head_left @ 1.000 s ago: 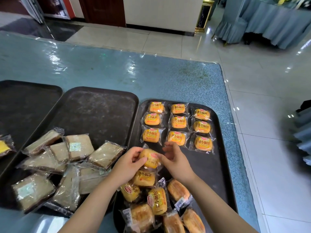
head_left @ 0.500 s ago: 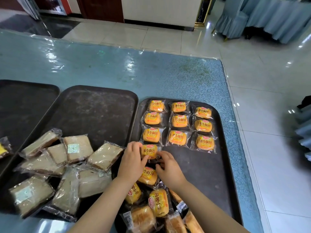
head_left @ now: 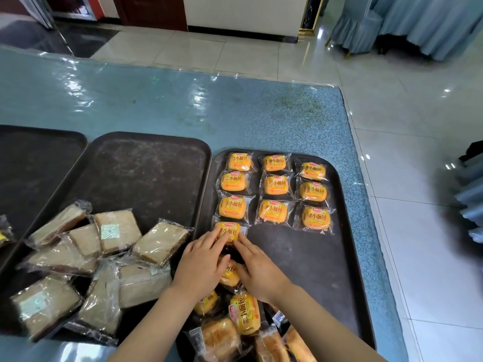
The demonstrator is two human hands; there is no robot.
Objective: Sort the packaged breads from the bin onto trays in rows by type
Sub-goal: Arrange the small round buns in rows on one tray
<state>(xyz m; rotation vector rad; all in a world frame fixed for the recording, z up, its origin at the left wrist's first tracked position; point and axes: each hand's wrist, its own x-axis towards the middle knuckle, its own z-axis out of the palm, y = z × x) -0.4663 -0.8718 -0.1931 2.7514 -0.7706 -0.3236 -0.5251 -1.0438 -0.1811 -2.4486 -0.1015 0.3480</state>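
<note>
A small orange-wrapped bun (head_left: 228, 232) is pressed flat at the near end of the left column on the right-hand tray (head_left: 347, 257), just below the three buns already laid there. It is touched from both sides: the fingers of the left hand (head_left: 201, 267) lie nearly straight over its left edge, and the fingertips of the right hand (head_left: 257, 269) rest against its lower right corner; neither hand is seen to be curled round it, so it is steadied rather than gripped. Nine like buns (head_left: 271, 185) are set out in three columns beyond it. Under and behind the wrists a loose heap of unsorted buns (head_left: 244, 313) is piled at the tray's near end, some orange, some in clear wrap. On the middle tray (head_left: 146, 168) pale sliced loaves in clear film (head_left: 116, 228) lie in disorder. The bun is judged light and soft, easily squashed, its glossy film likely slippery; it would best be taken lightly by its two sides or by the crimped ends of the wrapper, and nudged square rather than pressed hard.
</note>
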